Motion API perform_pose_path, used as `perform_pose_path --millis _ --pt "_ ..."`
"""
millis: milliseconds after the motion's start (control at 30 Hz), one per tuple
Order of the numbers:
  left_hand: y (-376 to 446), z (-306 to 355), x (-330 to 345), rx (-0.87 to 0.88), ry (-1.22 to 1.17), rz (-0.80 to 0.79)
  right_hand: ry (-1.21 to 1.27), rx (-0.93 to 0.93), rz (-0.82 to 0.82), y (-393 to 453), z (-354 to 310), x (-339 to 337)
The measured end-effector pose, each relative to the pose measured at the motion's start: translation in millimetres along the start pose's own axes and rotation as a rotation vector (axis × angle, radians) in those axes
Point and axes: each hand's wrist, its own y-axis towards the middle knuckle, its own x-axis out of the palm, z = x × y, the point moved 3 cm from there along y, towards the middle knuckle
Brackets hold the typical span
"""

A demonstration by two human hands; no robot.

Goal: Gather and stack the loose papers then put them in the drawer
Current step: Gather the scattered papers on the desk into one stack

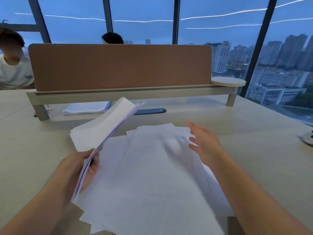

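Several loose white sheets (149, 175) lie spread and overlapping on the pale desk in front of me. My left hand (79, 168) grips a bundle of white papers (103, 126) by its near edge and holds it tilted up above the desk's left side. Fingers straight, my right hand (203, 143) hovers open over the right edge of the spread sheets and holds nothing. No drawer is in view.
Another paper stack (86, 108) lies under the raised shelf (132, 94) at the back. A brown divider panel (118, 65) stands on that shelf. Two people sit beyond it. A small white object (308, 138) rests at the desk's right edge. Windows lie behind.
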Motion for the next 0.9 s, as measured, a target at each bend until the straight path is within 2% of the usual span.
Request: perform_pose_path --millis 67,167,367,433,533,600,700,800,900 --pt "0 -1 2 0.021 0.006 -0.047 0.108 0.114 -0.049 1 3 4" --pt "3 -5 0 0.022 0.025 -0.03 0.227 0.216 -0.112 -3 7 10" --pt "8 -3 4 -0.019 0.028 -0.02 0.286 0.256 -0.187 -7 9 13" --pt "9 -2 4 -0.03 0.011 -0.02 0.168 0.172 -0.104 -3 6 9" --pt "8 -1 1 -0.027 0.011 -0.018 -0.369 -0.103 0.043 0 -2 1" --pt "7 -1 1 -0.032 0.004 -0.026 -0.759 -0.191 -0.004 -1 4 3" --pt "6 -1 1 -0.034 0.043 -0.031 -1.134 -0.159 -0.172 -4 23 13" --pt "-5 -2 5 -0.086 0.078 -0.067 -1.112 -0.167 -0.22 -8 25 18" --pt "-14 1 13 -0.042 0.071 -0.112 -1.003 -0.166 -0.256 -6 26 21"
